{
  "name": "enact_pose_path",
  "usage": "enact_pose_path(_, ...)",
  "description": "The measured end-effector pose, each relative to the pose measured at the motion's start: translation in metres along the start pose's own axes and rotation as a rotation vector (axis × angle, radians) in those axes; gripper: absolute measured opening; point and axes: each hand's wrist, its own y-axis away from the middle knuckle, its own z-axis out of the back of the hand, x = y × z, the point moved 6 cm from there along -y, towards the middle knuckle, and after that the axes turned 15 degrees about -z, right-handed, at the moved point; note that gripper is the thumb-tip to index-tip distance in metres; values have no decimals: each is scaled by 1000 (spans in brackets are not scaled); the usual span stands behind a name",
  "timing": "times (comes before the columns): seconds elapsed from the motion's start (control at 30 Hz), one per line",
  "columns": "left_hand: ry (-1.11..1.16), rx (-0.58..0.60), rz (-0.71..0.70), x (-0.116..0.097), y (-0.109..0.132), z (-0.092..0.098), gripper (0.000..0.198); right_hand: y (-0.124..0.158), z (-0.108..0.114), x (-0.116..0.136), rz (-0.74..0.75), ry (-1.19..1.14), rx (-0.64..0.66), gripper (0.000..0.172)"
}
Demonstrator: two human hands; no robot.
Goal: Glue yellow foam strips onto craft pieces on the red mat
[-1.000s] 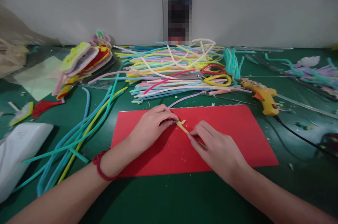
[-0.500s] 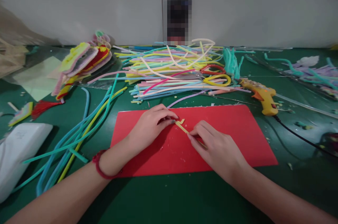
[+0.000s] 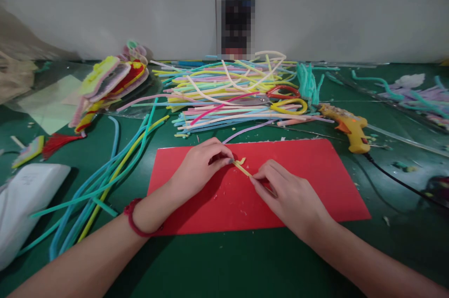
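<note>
A short yellow pipe cleaner (image 3: 242, 169) stretches between my two hands, over a red board (image 3: 315, 181). My left hand (image 3: 201, 164) pinches its upper end between thumb and fingertips; that tip is partly hidden. My right hand (image 3: 289, 190) pinches the lower end, and part of the strip runs on under its fingers. A small curled yellow piece (image 3: 242, 161) shows beside the left fingertips; I cannot tell whether it is joined to the strip. Pale bits of fluff lie on the board below.
Behind the board lies a heap of coloured pipe cleaners (image 3: 217, 120) with scissors (image 3: 287, 106) on it. A yellow glue gun (image 3: 352, 132) with a cord lies right. Blue, green and yellow stems (image 3: 115, 176), a white device (image 3: 31, 209) and a fuzzy tasselled craft (image 3: 112, 83) are left.
Almost nothing differs. Both hands keep their pinch on the yellow pipe cleaner, with only a very slight shift of the fingers.
</note>
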Motion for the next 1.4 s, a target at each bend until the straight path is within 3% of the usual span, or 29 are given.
enact_pose_path(0.1,-31,-8,-47,-3,1,0,6,-1,1,0,-1,-2,0,28)
enact_pose_path(0.3,-278,49,-304,-20,0,-8,10,1,1,0,24,10,-30,27)
enact_pose_path(0.93,-307,138,-345,-23,-5,-12,15,0,1,-2,14,15,-3,28)
enact_pose_path(1.4,-329,75,-425,-29,-2,-9,16,-7,15,-8,39,-88,16,21)
